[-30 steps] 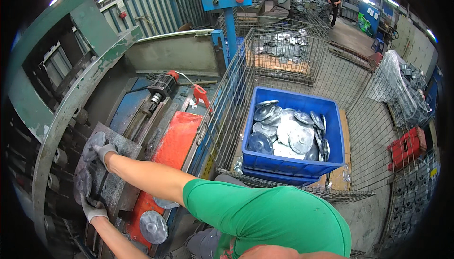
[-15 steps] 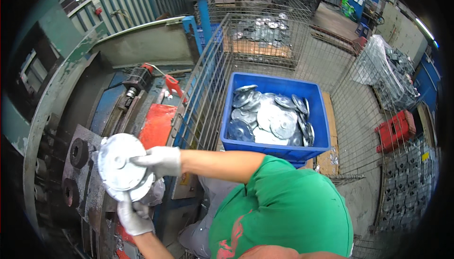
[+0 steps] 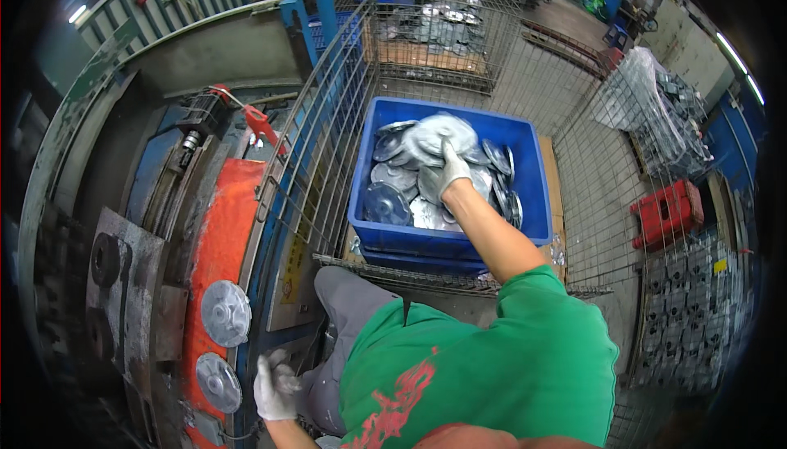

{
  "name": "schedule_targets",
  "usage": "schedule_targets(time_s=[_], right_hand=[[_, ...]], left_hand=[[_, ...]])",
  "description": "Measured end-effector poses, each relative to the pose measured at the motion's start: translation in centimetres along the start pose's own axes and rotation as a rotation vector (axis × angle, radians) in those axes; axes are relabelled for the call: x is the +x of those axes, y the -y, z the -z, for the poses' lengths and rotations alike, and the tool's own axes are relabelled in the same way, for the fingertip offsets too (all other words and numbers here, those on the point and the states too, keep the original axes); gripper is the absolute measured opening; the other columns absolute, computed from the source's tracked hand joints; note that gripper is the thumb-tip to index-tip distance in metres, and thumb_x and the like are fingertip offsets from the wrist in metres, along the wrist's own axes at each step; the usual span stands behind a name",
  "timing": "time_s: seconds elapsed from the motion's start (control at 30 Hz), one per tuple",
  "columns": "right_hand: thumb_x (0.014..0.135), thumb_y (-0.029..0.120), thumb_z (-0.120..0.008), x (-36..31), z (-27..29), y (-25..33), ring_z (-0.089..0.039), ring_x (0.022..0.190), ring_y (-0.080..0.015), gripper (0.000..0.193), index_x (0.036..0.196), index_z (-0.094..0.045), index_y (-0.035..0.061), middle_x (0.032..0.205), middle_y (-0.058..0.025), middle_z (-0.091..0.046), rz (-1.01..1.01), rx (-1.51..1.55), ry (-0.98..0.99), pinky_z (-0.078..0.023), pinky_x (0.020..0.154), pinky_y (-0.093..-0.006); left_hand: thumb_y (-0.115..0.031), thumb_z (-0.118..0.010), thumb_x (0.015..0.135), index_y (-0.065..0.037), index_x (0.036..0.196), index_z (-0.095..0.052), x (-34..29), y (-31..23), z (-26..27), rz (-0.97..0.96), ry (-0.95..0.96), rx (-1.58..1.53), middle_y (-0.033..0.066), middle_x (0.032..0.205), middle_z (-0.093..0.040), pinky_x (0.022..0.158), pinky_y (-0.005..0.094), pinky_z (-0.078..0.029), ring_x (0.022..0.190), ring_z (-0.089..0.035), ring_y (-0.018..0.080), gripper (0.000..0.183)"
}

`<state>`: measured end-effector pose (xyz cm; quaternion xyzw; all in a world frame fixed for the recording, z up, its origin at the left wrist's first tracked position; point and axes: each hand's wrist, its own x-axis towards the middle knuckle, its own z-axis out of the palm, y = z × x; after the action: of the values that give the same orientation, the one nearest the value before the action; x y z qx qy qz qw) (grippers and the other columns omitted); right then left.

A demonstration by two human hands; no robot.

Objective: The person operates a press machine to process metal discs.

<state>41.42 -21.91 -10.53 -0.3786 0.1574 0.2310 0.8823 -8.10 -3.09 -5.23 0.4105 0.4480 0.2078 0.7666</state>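
Taking the bin (image 3: 410, 241) as the clock's centre, with twelve toward the top edge, the right hand (image 3: 455, 172) is reaching into it, gloved, its fingers closing over the near edge of a pale metal disc (image 3: 425, 136). Blur is hiding whether a second one is lying under it. The disc is sitting within the bin's walls, toward twelve, over a loose pile (image 3: 388, 203) of similar pieces, some leaning on edge along the three o'clock wall. Another bin (image 3: 418, 262) is supporting this one from below.

The left hand (image 3: 276, 385), also gloved, is hanging at seven o'clock near the grey trousers (image 3: 348, 301), fingers half curled and loosely parted, gripping nothing that is showing; it is blurring slightly.

At eight o'clock a red mat (image 3: 225, 236) is running alongside the machine, carrying two more pieces: an upper one (image 3: 225, 314) and a lower one (image 3: 218, 383), lying flat and just apart. The left hand is hovering at three o'clock of the lower one, without touching it. Beyond the mat, a plate (image 3: 143, 285) is bearing two dark rings (image 3: 106, 259). A red air gun (image 3: 261, 125) is resting toward nine. A wire cage (image 3: 344, 113) is standing around the bin, and a red case (image 3: 668, 213) is lying at three.
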Motion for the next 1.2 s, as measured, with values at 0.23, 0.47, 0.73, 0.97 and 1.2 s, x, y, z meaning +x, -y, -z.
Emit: schedule_targets(time_s=[0.23, 0.47, 0.73, 0.97, 1.2], right_hand=[[0.084, 0.052, -0.056, -13.2, -10.6, -11.5, -0.065, 0.069, -0.0228, 0.062, 0.111, -0.056, -0.0035, 0.092, -0.0163, -0.066, -0.174, -1.049, 0.692, -0.053, 0.056, -0.0316], [0.077, 0.062, -0.060, -19.1, -14.1, -25.5, -0.056, 0.060, -0.0197, 0.068, 0.113, -0.053, 0.0047, 0.089, -0.0110, -0.058, -0.719, -1.020, 0.809, -0.046, 0.050, -0.0305], [0.084, 0.033, -0.066, -23.1, -15.4, -30.2, -0.043, 0.045, -0.0098, 0.028, 0.094, -0.056, 0.0088, 0.061, 0.0004, -0.048, -0.753, -0.750, 0.801, -0.034, 0.041, -0.0227], [0.086, 0.025, -0.063, -25.8, -19.5, -22.9, -0.045, 0.040, -0.0094, 0.026, 0.093, -0.059, 0.0005, 0.060, -0.0023, -0.054, -0.374, -0.813, 0.998, -0.034, 0.039, -0.0224], [0.084, 0.030, -0.064, -25.8, -33.5, -27.1, -0.045, 0.048, -0.0108, 0.023, 0.092, -0.054, 0.0112, 0.063, -0.0008, -0.049, -0.487, -0.525, 1.297, -0.034, 0.042, -0.0232]], left_hand=[[-0.054, -0.046, 0.088, 0.000, 0.130, -0.043, -1.1, 4.0, 9.8, -0.102, -0.447, -0.461, 0.0050, 0.086, -0.060, 0.076, 0.0328, -0.045, 0.081, -0.057, 0.0167, 0.068], [-0.033, -0.067, 0.083, -0.012, 0.099, -0.059, 2.8, 2.4, 8.1, -0.295, -0.528, -0.710, -0.0017, 0.075, -0.056, 0.053, 0.0265, -0.036, 0.064, -0.049, 0.0102, 0.027], [-0.033, -0.066, 0.083, -0.011, 0.096, -0.059, 0.1, 2.2, 8.5, -0.321, -0.612, -0.696, 0.0001, 0.069, -0.051, 0.048, 0.0252, -0.035, 0.055, -0.046, 0.0103, 0.027], [-0.028, -0.060, 0.087, 0.001, 0.110, -0.054, -4.1, -2.7, 5.3, -0.511, -0.636, -0.520, 0.0022, 0.062, -0.051, 0.041, 0.0230, -0.032, 0.046, -0.044, 0.0091, 0.038], [-0.030, -0.063, 0.086, -0.007, 0.097, -0.056, -3.1, -15.0, 8.0, -0.743, -0.552, -0.528, 0.0004, 0.066, -0.048, 0.045, 0.0233, -0.031, 0.049, -0.039, 0.0100, 0.026]])
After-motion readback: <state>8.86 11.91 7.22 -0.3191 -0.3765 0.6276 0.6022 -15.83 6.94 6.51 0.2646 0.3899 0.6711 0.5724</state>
